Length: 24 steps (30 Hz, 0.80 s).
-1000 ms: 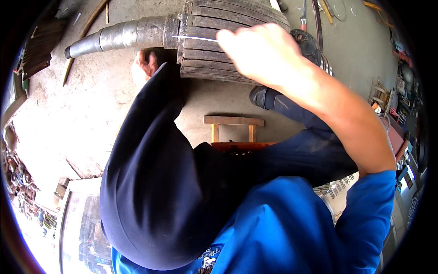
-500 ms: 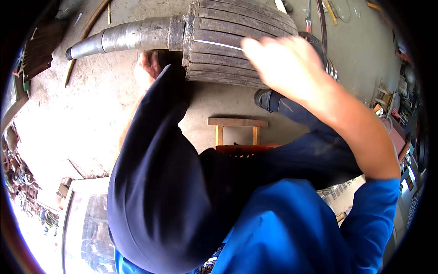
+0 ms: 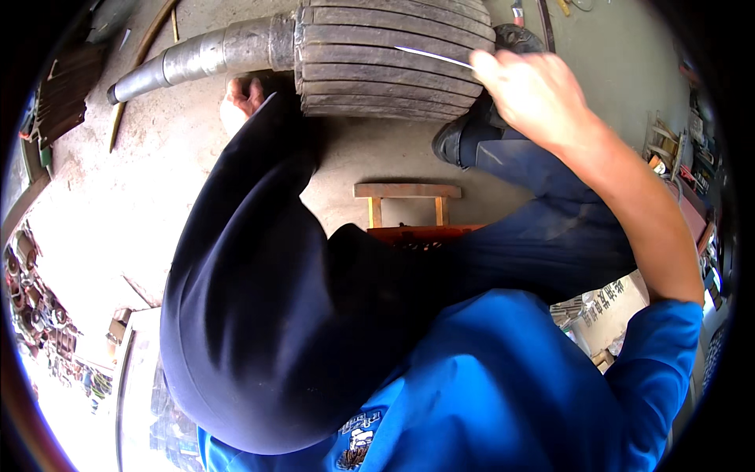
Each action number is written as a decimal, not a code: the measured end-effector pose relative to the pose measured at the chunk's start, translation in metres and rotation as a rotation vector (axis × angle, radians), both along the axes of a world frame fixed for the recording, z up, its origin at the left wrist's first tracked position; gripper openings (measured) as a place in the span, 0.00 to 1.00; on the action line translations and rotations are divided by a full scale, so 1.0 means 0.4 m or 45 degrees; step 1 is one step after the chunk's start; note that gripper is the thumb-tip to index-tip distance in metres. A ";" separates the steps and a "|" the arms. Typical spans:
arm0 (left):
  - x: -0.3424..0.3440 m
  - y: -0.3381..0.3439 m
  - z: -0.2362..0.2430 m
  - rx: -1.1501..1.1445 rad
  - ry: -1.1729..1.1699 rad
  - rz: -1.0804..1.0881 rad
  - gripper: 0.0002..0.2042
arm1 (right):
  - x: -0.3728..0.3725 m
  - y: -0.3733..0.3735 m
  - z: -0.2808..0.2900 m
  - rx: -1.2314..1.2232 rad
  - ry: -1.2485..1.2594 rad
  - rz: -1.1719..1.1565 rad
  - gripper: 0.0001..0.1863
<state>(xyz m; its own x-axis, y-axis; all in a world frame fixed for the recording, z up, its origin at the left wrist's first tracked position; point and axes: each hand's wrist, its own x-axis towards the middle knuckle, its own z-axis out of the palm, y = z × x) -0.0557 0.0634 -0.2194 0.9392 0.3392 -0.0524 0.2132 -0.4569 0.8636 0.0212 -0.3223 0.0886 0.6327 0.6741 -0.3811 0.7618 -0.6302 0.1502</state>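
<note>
A large grey rotor (image 3: 389,94) with lengthwise slots lies across the top of the view, its stepped shaft (image 3: 197,59) reaching out to the left. My right hand (image 3: 535,94) is closed on a thin light metal strip (image 3: 429,54) that lies over the slotted surface, pointing left. My left hand (image 3: 240,106) is low under the shaft, beside my left knee, its fingers curled; what they hold, if anything, is hidden. My dark-trousered legs are bent below the rotor.
A wooden stool with an orange top (image 3: 405,189) stands between my legs. Long sticks (image 3: 145,43) lie at the upper left. Piled metal parts (image 3: 31,291) fill the left edge, a framed glass panel (image 3: 145,393) the lower left. Cardboard (image 3: 613,307) and assorted clutter line the right side.
My right hand and the strip have shifted right across the rotor. My right foot shows higher, and the rotor sits slightly higher and further left in the picture.
</note>
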 end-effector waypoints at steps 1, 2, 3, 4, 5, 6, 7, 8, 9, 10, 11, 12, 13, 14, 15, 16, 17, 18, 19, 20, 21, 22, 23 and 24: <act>0.006 0.003 -0.026 -0.012 -0.008 0.009 0.09 | -0.023 -0.062 0.006 0.055 -0.023 -0.038 0.04; 0.006 0.004 -0.039 -0.021 -0.007 0.014 0.09 | -0.037 -0.118 0.007 -0.001 -0.013 -0.088 0.05; 0.005 0.001 -0.042 -0.031 0.000 0.015 0.09 | -0.051 -0.151 0.011 -0.058 0.002 -0.142 0.05; 0.007 -0.003 -0.027 0.067 0.040 -0.036 0.09 | -0.053 -0.145 0.019 -0.074 0.020 -0.142 0.05; 0.009 -0.003 -0.018 0.127 0.041 -0.064 0.10 | -0.043 -0.124 0.038 -0.090 0.026 -0.138 0.05; 0.009 0.001 -0.016 0.186 0.041 -0.093 0.10 | -0.040 -0.116 0.051 -0.108 0.033 -0.135 0.05; 0.014 0.011 -0.020 0.248 0.032 -0.103 0.10 | -0.035 -0.123 0.050 -0.144 0.040 -0.136 0.05; 0.018 0.019 -0.038 0.191 0.057 -0.058 0.10 | -0.034 -0.133 0.045 -0.187 0.057 -0.137 0.05; 0.015 0.023 -0.056 0.212 0.073 -0.065 0.11 | -0.033 -0.143 0.050 -0.232 0.074 -0.139 0.05; 0.012 0.015 -0.053 0.232 0.095 -0.074 0.11 | -0.039 -0.158 0.075 -0.269 0.064 -0.172 0.05; 0.014 0.022 -0.047 0.262 0.115 -0.084 0.11 | -0.046 -0.193 0.084 -0.338 0.103 -0.169 0.04; 0.019 0.032 -0.052 0.205 0.111 -0.089 0.11 | -0.056 -0.241 0.091 -0.407 0.142 -0.166 0.04; 0.013 0.015 -0.047 0.198 0.150 -0.120 0.11 | -0.065 -0.276 0.108 -0.496 0.189 -0.162 0.03; 0.012 0.024 -0.032 0.226 0.182 -0.143 0.12 | -0.088 -0.269 0.119 -0.344 0.099 -0.206 0.04; 0.019 0.035 -0.025 0.254 0.215 -0.163 0.14 | -0.087 -0.250 0.126 -0.149 -0.002 -0.218 0.05; 0.016 0.045 -0.015 0.266 0.217 -0.157 0.13 | -0.083 -0.224 0.141 -0.010 0.003 -0.216 0.06; 0.030 0.041 -0.014 0.253 0.194 -0.149 0.13 | -0.076 -0.200 0.152 0.119 -0.012 -0.217 0.06; 0.020 0.043 -0.005 0.245 0.200 -0.142 0.12 | -0.076 -0.171 0.143 0.119 -0.003 -0.187 0.04; 0.023 0.035 -0.004 0.230 0.190 -0.141 0.12 | -0.074 -0.151 0.130 0.109 -0.010 -0.156 0.03; 0.020 0.021 -0.001 0.213 0.194 -0.140 0.11 | -0.067 -0.150 0.101 0.023 -0.043 -0.136 0.03; 0.023 0.011 0.001 0.191 0.188 -0.137 0.11 | -0.057 -0.152 0.100 0.039 -0.042 -0.130 0.03; 0.021 0.005 0.013 0.175 0.187 -0.126 0.10 | -0.047 -0.150 0.090 0.065 -0.031 -0.117 0.03; 0.019 -0.002 0.025 0.141 0.180 -0.105 0.10 | -0.040 -0.147 0.082 0.090 -0.019 -0.102 0.03; 0.022 -0.011 0.034 0.104 0.176 -0.081 0.10 | -0.037 -0.163 0.081 0.094 -0.012 -0.065 0.03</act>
